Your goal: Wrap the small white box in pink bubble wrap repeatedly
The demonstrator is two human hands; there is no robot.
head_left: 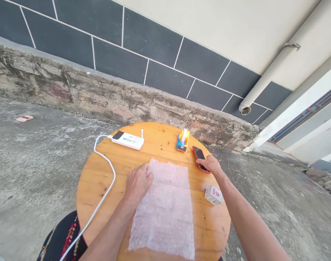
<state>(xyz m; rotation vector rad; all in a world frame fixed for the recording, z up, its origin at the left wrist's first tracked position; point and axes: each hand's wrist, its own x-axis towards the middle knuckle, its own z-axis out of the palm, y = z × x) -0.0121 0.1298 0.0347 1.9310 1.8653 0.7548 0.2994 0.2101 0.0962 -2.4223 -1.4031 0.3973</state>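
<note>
A sheet of pale pinkish bubble wrap (168, 206) lies spread on the round wooden table (96, 185). At its upper left edge rests my left hand (138, 182), fingers curled, with the sheet's edge by the thumb and fingertips. My right hand (209, 164) is at the right side of the table, its thumb over the dark screen of a red-edged phone (199, 154) that lies on the wood. The fingers of that hand are around the phone's right edge. Below it, near the right forearm, stands a small white box (213, 195) with pink print.
At the table's back left is a white device (128, 140) with a white cable (112, 166) running toward me. A blue and orange tape dispenser (183, 140) stands at the back. Beyond are a stone ledge and a tiled wall.
</note>
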